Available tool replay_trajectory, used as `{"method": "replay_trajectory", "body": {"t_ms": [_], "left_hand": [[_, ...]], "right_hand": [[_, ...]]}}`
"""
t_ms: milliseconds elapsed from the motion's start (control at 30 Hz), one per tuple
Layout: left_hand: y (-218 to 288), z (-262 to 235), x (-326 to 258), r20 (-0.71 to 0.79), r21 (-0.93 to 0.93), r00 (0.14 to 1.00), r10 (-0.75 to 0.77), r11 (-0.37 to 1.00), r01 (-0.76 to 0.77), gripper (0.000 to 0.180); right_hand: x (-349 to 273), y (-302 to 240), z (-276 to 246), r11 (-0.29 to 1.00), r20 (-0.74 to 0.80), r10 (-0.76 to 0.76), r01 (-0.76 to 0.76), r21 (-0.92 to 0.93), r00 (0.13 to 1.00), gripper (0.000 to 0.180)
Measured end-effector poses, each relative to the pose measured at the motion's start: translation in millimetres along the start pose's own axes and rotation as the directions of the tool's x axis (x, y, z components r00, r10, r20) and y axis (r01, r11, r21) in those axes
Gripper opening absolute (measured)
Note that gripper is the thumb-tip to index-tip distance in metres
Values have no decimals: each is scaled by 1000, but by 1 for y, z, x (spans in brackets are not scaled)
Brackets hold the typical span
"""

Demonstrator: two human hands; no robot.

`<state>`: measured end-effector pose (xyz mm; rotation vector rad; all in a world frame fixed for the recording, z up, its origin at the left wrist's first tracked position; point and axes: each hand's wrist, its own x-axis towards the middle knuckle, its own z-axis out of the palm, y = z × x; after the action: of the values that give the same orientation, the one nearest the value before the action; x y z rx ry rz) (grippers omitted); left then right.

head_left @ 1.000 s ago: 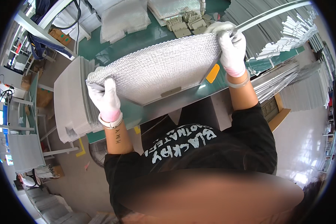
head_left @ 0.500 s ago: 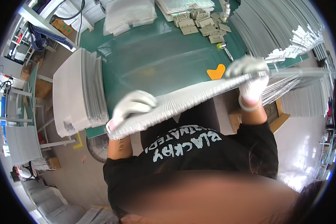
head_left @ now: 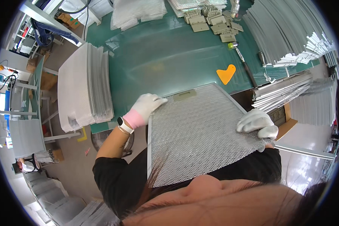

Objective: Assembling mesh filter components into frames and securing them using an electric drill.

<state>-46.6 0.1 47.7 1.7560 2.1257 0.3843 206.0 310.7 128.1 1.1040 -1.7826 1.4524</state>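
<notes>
I hold a square metal mesh filter panel [head_left: 199, 132] with a thin silver frame, flat in front of my chest and partly over the near edge of the green table [head_left: 165, 56]. My left hand [head_left: 147, 107], in a white glove with a pink cuff, grips the panel's left upper corner. My right hand [head_left: 258, 124], also in a white glove, grips its right edge. A dark watch sits on my left wrist.
A tall stack of mesh sheets [head_left: 84, 88] stands at the table's left. An orange scraper [head_left: 226, 74] and a mallet [head_left: 245, 62] lie at the right. Grey handle parts [head_left: 211, 20] lie at the back. Bundles of metal frame strips [head_left: 290, 34] fill the right side.
The panel was flat on the table, then tipped up on edge, and now lies flat toward me with its other face up. Both hands stayed on its edges.
</notes>
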Motion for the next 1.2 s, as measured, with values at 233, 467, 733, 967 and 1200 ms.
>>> {"method": "replay_trajectory", "body": {"t_ms": [233, 467, 733, 967, 1200], "left_hand": [[-11, -27, -7, 15, 268, 1000, 23, 963, -26, 27], [0, -24, 52, 192, -300, 957, 216, 942, -152, 50], [11, 16, 155, 205, -558, 915, 348, 810, -183, 55], [-19, -75, 61, -147, -935, 741, 656, 152, -320, 77], [40, -82, -9, -952, -307, 164, -260, 774, -554, 25]], "right_hand": [[0, -6, 4, 998, -61, 56, -57, -14, 997, 39], [-9, 4, 7, 1000, -109, 6, -7, -4, 994, 41], [3, -7, 15, 994, -195, 69, -84, -70, 978, 37], [44, 25, 8, 930, -497, 247, -348, -119, 832, 45], [107, 73, -20, 801, -623, 360, -572, -176, 695, 19]]}}
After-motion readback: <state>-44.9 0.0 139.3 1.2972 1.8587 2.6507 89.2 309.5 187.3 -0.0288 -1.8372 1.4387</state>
